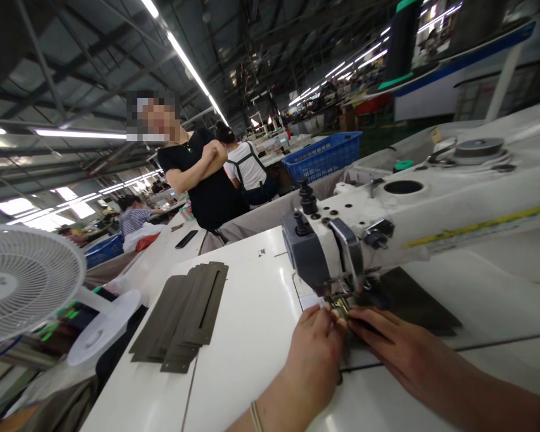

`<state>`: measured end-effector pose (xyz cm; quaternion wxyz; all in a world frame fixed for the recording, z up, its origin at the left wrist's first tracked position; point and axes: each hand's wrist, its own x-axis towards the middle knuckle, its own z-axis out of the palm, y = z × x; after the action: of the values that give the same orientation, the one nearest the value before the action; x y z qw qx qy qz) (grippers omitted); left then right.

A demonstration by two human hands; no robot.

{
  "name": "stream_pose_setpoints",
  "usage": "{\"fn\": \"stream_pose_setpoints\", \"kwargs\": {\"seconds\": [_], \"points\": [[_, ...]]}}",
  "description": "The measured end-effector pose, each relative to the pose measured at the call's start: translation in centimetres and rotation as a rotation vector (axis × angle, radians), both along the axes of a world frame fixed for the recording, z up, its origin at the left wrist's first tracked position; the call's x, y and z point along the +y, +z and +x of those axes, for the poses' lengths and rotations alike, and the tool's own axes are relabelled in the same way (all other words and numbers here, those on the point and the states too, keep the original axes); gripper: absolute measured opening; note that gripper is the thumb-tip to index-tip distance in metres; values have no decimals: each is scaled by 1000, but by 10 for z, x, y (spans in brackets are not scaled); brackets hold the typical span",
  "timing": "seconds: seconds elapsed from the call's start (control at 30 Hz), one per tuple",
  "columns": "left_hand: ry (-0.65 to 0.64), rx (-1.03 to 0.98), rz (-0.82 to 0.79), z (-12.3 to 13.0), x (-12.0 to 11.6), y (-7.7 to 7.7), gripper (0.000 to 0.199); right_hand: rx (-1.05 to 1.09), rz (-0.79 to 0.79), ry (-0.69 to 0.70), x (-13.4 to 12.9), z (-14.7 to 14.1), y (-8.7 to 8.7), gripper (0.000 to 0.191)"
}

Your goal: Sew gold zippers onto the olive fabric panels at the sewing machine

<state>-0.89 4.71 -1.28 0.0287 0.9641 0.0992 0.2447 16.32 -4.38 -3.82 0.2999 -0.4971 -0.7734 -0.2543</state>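
Thumb and fingers of the left hand [317, 351] are drawn together just in front of the sewing machine [324, 249], though what lies between them cannot be told; the right hand [402, 348] reaches in from the other side with its fingers close together and nearly straight, and whether they grip or only press is unclear. Both sets of fingertips meet near a small brass-coloured part [343, 308] below the machine's head. Dark fabric [416, 303] lies flat on the white table [247, 336] beyond the right hand, partly under the machine's arm. It looks matt and brownish grey, with straight edges and a sharp corner pointing right; its near side is hidden by the hand. Well to the left lies a fanned stack of similar olive-grey panels [180, 318], the top one marked by a long, narrow dark line and small dots near its ends.
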Motion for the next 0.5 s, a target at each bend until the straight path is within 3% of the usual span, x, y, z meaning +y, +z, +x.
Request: {"fn": "stream_pose_setpoints", "kwargs": {"seconds": [0.2, 0.5], "points": [[60, 63, -111, -3, 0, 2, 21, -22, -25, 3, 6, 3, -4, 43], [27, -8, -210, -3, 9, -1, 14, 66, -12, 13, 11, -2, 14, 38]]}}
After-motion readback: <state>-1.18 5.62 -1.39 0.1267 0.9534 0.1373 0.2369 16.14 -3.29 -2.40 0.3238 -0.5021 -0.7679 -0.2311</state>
